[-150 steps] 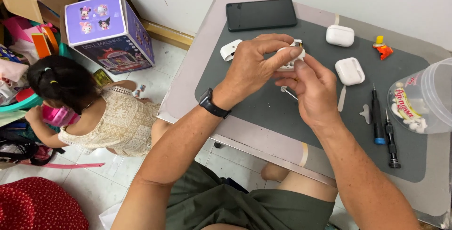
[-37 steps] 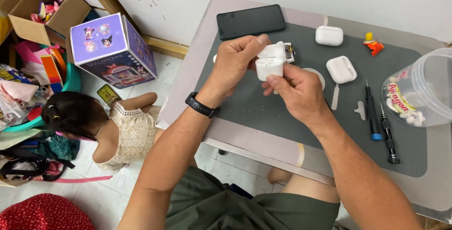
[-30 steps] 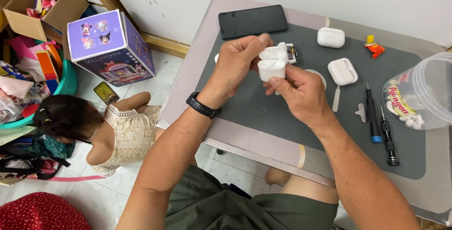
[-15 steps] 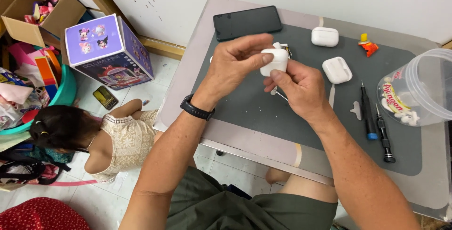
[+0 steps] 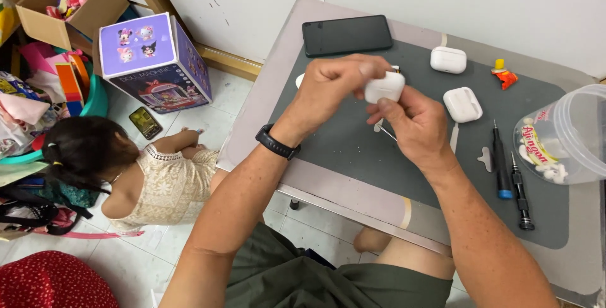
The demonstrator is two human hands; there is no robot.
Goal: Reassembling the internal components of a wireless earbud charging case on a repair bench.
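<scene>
White earbud case held above grey mat on tabletop, clamped between left hand fingers and right hand thumb. Looks light, rigid, smooth, likely slippery; grip flat sides, keep clear of hinge.

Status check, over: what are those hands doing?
Left hand and right hand both grip small white case. Held above grey mat. Nothing in the way.

The clear tub, cut off at right, perhaps holds small white parts.
</scene>
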